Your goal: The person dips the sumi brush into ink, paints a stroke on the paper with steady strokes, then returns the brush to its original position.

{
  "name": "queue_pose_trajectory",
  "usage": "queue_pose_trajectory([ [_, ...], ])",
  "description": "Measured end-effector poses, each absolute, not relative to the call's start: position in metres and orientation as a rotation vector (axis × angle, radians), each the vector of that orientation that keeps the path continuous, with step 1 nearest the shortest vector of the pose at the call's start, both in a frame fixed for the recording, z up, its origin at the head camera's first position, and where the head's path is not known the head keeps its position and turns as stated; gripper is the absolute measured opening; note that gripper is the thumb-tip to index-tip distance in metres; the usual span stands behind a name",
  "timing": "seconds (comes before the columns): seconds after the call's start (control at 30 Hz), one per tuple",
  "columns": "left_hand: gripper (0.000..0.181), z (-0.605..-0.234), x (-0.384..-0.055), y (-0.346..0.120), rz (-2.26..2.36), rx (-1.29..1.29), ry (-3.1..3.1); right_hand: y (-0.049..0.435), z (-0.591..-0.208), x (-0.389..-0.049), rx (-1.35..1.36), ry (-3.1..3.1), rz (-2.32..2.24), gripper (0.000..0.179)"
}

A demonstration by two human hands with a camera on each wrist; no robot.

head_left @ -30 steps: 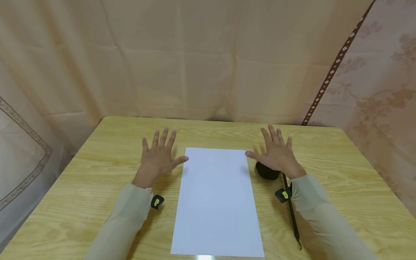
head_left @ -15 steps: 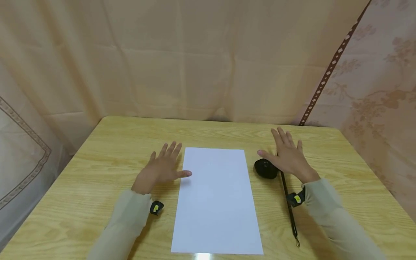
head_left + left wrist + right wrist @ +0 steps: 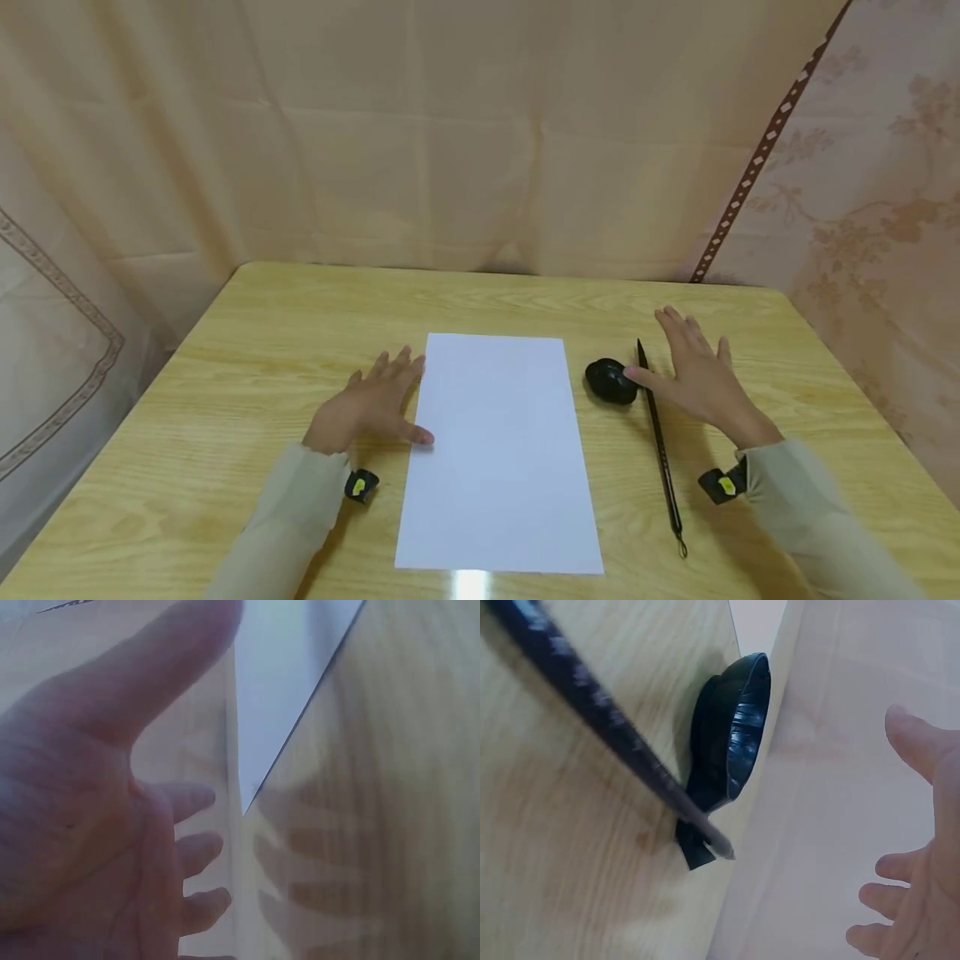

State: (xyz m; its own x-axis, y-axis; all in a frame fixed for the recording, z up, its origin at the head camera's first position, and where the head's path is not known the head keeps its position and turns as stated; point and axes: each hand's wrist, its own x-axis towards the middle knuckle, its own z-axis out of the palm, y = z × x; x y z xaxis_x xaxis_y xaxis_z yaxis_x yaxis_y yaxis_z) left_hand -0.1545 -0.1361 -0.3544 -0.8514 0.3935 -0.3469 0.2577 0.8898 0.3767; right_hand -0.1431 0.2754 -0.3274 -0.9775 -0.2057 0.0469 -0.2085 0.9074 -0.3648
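Observation:
A blank white sheet of paper lies lengthwise on the wooden table. My left hand hovers at its left edge with fingers spread, the thumb over the paper; in the left wrist view, the fingers' shadows fall on the wood. To the right of the sheet sits a small black dish, glossy inside. A dark calligraphy brush lies beside it, tip away from me and hanging loop towards me; in the right wrist view its tip rests by the dish's flat tab. My right hand is above and right of the brush, fingers extended, holding nothing.
The table has a pale wood grain and ends at a beige curtain behind. Patterned cloth hangs on the right. Small black wrist cameras are strapped at both sleeves. A light reflection shows at the near edge.
My left hand has come nearer and lower towards the paper's left edge. My right hand has moved right, uncovering the dish and most of the brush.

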Motion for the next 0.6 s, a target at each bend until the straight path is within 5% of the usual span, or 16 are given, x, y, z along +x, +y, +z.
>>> queue_pose_trajectory([
  [0.6,0.115,-0.363,-0.150,-0.131,0.380,0.515,2.598,0.305,-0.353,-0.113,0.487,-2.870,0.631,0.077],
])
